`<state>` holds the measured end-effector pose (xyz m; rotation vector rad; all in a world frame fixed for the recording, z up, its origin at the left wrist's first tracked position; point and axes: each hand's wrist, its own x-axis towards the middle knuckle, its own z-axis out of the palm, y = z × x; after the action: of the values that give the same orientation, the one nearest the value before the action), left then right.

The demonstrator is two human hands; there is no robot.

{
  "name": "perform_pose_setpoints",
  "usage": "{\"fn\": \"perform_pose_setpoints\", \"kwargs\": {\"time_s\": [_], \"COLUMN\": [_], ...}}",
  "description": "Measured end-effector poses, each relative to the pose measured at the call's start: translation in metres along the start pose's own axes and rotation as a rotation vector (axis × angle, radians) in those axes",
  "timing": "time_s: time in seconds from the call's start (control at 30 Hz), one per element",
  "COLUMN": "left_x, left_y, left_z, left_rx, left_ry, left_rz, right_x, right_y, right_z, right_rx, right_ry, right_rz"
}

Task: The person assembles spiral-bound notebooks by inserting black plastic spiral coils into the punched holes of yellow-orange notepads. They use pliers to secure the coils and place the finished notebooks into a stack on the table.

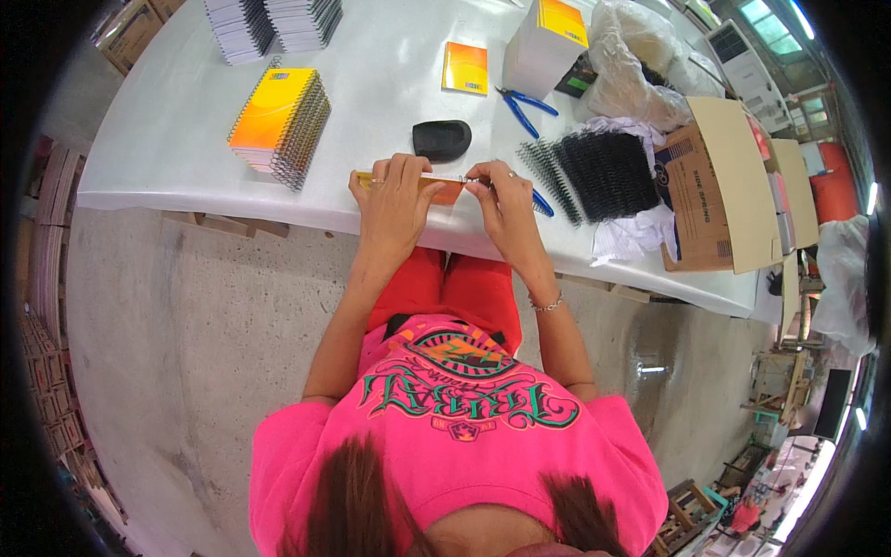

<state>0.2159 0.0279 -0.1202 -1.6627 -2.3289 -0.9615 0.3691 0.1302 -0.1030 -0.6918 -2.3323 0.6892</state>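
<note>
My left hand (393,200) is closed round a small yellow-orange notebook (447,193), held on its edge near the table's front, fingers behind and thumb in front. At the notebook's right end, my right hand (501,200) pinches a small dark bit that looks like the end of a spiral coil. Its fingertips partly hide it. Blue handles (542,204) of a tool stick out beside my right hand. Just beyond the notebook lies a black, rounded block-like object (442,140). Black spiral coils (608,176) lie in a pile to the right.
Coil-bound notebooks (278,116) are stacked at left, with more stacks (269,23) behind. A loose notebook (465,68), blue pliers (527,107) and a tall stack of unbound notebooks (546,51) stand farther back. An open cardboard box (710,186) and plastic bags (640,60) occupy the right side.
</note>
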Motion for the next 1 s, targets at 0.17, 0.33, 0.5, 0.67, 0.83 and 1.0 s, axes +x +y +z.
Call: {"fn": "perform_pose_setpoints", "kwargs": {"time_s": [0.17,0.33,0.5,0.67,0.83,1.0], "left_x": [-0.002,-0.005,-0.011,-0.018,-0.013,-0.006], "left_y": [-0.008,-0.014,-0.011,-0.013,-0.039,-0.057], "left_z": [-0.002,0.002,0.015,0.019,0.0,-0.019], "left_rx": [-0.147,-0.312,-0.42,-0.519,-0.479,-0.463], "left_ry": [0.087,0.258,0.314,0.245,0.171,0.106], "left_rz": [-0.005,-0.077,-0.147,-0.206,-0.114,-0.044], "right_x": [0.002,0.008,0.01,0.009,0.044,0.065], "right_y": [0.008,-0.005,-0.004,0.005,0.029,0.045], "right_z": [0.004,0.001,0.003,-0.003,-0.015,0.02], "right_rx": [-0.114,-0.151,-0.163,-0.078,0.17,-0.102], "right_ry": [0.022,0.072,0.074,-0.109,-0.274,-0.341], "right_rz": [-0.105,-0.112,-0.113,-0.081,-0.019,-0.12]}}
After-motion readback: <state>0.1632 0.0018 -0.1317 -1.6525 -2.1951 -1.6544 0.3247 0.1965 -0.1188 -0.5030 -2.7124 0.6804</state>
